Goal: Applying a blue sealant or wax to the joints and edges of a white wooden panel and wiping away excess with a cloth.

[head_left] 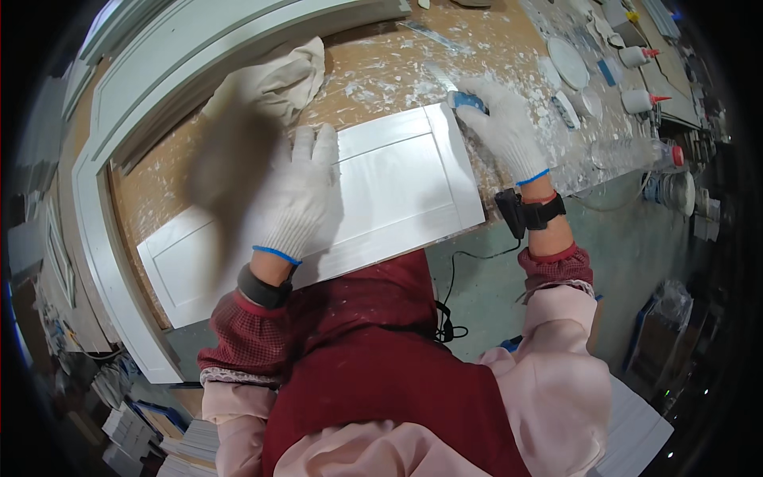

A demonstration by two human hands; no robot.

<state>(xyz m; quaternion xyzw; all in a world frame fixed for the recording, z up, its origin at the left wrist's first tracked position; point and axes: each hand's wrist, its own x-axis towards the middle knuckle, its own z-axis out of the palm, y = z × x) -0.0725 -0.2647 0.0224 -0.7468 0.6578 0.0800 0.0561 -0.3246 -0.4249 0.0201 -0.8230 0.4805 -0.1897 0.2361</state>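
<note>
A white panel with a raised frame (389, 175) lies at a slant across the near part of the worktable. My left hand (298, 191), in a white knit glove, rests flat on its middle, fingers stretched out. At the panel's far right corner, my gloved right hand (505, 127) is closed around a small blue block (467, 101). The glove covers much of the block, so its exact kind is unclear. A thin pale metal strip (439, 77) lies just beyond it. A dark blurred shape (234, 159) close to the camera hides part of the panel's left side.
White frames (99, 238) border the table's left and far sides. A cream cloth (290, 79) lies beyond my left hand. White residue covers the brown tabletop (373, 71). Rightward are red-tipped glue bottles (638, 101), a white oval lid (567, 62) and a clear plastic bottle (628, 153).
</note>
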